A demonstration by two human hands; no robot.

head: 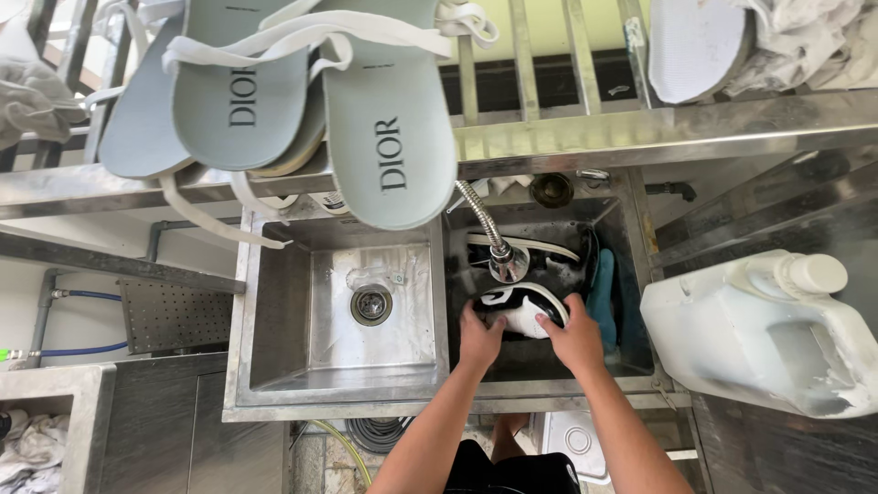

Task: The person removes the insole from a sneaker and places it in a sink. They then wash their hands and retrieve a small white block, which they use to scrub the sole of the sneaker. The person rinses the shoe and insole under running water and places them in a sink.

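Head view: both hands on a sneaker in the right sink basin

Head camera looks down on a double steel sink point(274, 366). A black-and-white sneaker point(523, 306) lies in the dark right basin, directly under the flexible faucet head point(506, 263). The left hand point(479, 337) grips the sneaker's near left end, fingers curled over its edge. The right hand point(576, 338) clasps the sneaker's right side, fingers wrapped over the top. The sneaker sits between the two hands, just beyond the knuckles. A second shoe point(526, 247) lies farther back in the same basin, and a teal brush point(603, 297) stands just right of the right hand. A white plastic jug point(759, 334) rests on the counter at right. Pale slippers point(384, 137) hang on the rack above.
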